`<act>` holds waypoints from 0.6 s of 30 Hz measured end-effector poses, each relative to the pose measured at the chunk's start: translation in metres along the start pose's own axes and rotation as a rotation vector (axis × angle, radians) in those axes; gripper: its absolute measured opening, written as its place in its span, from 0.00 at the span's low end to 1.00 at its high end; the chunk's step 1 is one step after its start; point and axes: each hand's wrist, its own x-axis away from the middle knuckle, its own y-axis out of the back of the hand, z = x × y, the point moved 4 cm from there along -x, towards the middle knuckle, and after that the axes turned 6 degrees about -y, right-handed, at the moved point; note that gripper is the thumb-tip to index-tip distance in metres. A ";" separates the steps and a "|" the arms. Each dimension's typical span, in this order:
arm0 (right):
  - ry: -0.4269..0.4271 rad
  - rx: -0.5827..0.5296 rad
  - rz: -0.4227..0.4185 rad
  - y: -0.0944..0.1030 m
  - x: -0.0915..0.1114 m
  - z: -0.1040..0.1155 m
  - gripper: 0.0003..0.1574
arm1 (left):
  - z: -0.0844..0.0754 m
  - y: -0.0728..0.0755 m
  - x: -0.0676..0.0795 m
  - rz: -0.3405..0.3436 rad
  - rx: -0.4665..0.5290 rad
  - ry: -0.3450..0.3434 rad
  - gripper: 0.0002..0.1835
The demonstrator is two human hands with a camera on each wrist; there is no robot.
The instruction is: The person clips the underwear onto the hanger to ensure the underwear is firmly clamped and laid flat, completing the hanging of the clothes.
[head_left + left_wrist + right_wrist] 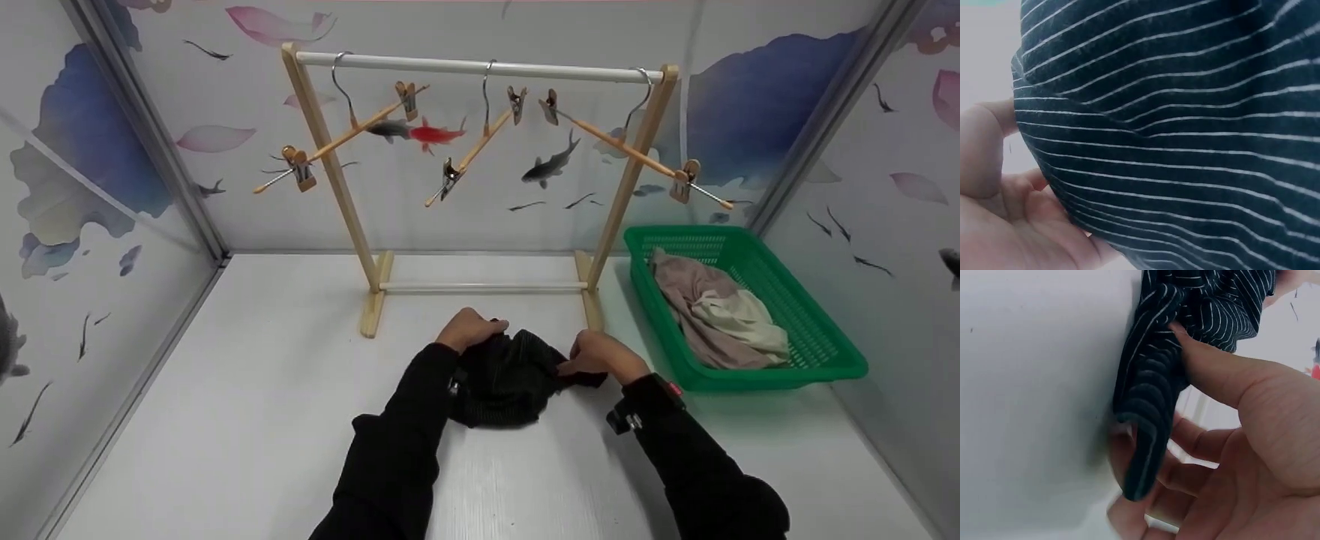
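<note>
A dark garment with thin white stripes (pixel 506 382) lies bunched on the white table in the head view. At its far left edge, my left hand (pixel 471 330) grips the cloth; in the left wrist view the striped fabric (pixel 1168 140) hides the fingertips. My right hand (pixel 600 356) is at the garment's right end. Seen from the right wrist, that hand (pixel 1224 433) pinches a narrow, folded part of the striped cloth (pixel 1151 394), thumb on the near side and fingers behind. The garment's kind cannot be made out from its crumpled shape.
Beyond the hands stands a wooden rack with a white rail (pixel 465 65). Three clip hangers (pixel 352 135) hang from it at slants, their clips holding nothing. On the right sits a green basket (pixel 825 330) with pinkish and cream cloth (pixel 712 315) inside. Patterned walls enclose the table (pixel 247 375).
</note>
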 end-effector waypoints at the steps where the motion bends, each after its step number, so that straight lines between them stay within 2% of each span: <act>1: -0.013 -0.002 -0.003 0.000 0.000 -0.001 0.20 | 0.000 0.000 0.001 -0.005 0.004 -0.017 0.18; 4: -0.033 -0.039 -0.004 0.002 0.002 -0.004 0.22 | -0.001 0.001 0.002 -0.009 0.049 -0.042 0.14; 9: -0.008 -0.191 -0.009 0.013 0.006 -0.010 0.18 | -0.004 0.007 0.003 -0.047 0.196 -0.035 0.18; 11: 0.033 -0.263 -0.048 0.023 0.008 -0.012 0.17 | -0.006 0.013 0.002 -0.077 0.276 -0.038 0.20; 14: 0.102 -0.349 -0.138 0.043 0.011 -0.013 0.25 | -0.007 0.026 0.002 -0.124 0.391 -0.048 0.21; 18: 0.124 -0.475 -0.247 0.066 0.019 -0.010 0.20 | -0.007 0.043 0.003 -0.135 0.629 -0.048 0.19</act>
